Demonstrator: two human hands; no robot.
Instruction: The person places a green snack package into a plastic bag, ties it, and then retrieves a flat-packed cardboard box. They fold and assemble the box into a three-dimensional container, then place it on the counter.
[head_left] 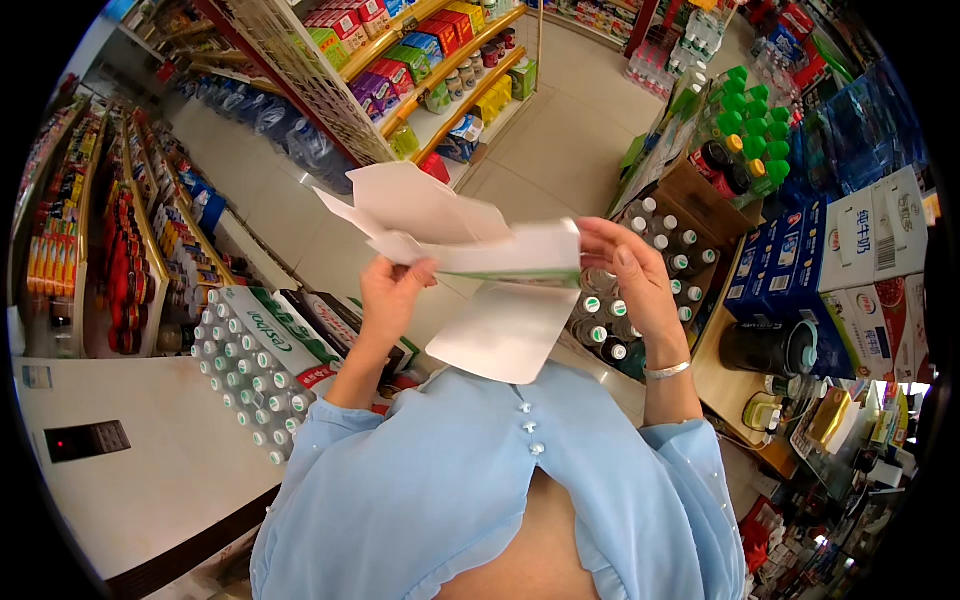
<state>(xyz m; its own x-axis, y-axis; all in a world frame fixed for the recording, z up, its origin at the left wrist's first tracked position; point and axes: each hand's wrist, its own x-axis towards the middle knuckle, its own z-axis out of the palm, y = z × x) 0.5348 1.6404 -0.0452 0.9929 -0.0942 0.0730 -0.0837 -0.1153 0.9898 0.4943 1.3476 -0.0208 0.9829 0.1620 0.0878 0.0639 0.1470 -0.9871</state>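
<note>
A white cardboard carton [505,330], with loose flaps and a strip of green along one folded edge, is held up in front of my blue top. It is partly smeared by motion, and its printed side is mostly hidden. My left hand [393,298] pinches its left part between thumb and fingers. At the right end, my right hand [640,285] has its fingers behind the edge and its thumb raised; a silver bracelet circles that wrist.
Packs of capped bottles [245,370] stand at my left beside a white cabinet [170,420]. Open boxes of bottles [680,250] and a wooden counter [715,365] with a dark jug [765,348] are at my right. Ahead is a shelf of colourful boxes [430,60].
</note>
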